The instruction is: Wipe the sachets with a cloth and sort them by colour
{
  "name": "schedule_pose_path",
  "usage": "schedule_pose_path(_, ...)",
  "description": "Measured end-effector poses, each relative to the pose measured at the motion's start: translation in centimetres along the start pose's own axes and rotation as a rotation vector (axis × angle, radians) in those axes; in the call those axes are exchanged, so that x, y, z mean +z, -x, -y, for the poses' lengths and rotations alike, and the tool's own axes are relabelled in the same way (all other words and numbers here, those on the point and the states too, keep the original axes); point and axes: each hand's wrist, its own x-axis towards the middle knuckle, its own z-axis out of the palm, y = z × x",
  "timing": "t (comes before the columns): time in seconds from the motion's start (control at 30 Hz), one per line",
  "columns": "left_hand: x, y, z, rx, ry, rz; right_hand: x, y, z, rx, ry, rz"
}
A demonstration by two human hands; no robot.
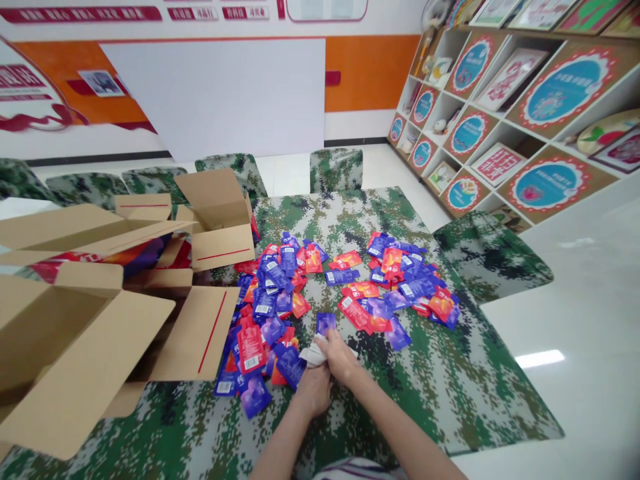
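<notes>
My right hand (341,359) is closed on a crumpled white cloth or tissue (315,353). Just beyond its fingertips a purple packet (326,323) shows; whether it is held or lies on the table, I cannot tell. Close below, my left hand (316,390) is closed, its fingers largely hidden by the cloth and the right hand. Against its left side lies another purple packet (290,365), at the edge of a loose pile of red and purple packets (265,303). A second pile of such packets (417,287) spreads to the right.
Open cardboard boxes (200,333) crowd the table's left side, some with red and purple packaging inside. A camouflage cloth (450,387) covers the table. Matching covered chairs (336,170) stand around it. Display shelves (475,127) line the right wall.
</notes>
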Motion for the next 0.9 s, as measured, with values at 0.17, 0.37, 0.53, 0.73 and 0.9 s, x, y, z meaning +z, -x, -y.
schedule_pose_path(0.17,-0.7,-0.2,-0.1,0.006,-0.057,0.027,-1.9,-4.2,-1.2,0.012,0.087,0.052)
schedule_pose_path(0.37,-1.5,-0.2,-0.4,0.057,-0.138,0.035,-4.0,-10.2,-1.7,-0.038,0.256,0.046)
schedule_pose_path(0.53,-1.4,-0.2,-0.3,0.047,-0.123,0.030,-5.3,-9.3,-0.8,-0.079,0.270,0.012)
schedule_pose_path(0.73,-0.2,-0.3,0.2,-0.029,-0.035,0.017,-2.6,-1.9,0.4,-0.163,0.200,0.041)
schedule_pose_path(0.9,-0.1,-0.2,0.2,-0.030,0.011,0.004,0.2,-1.5,-0.2,-0.134,0.184,0.052)
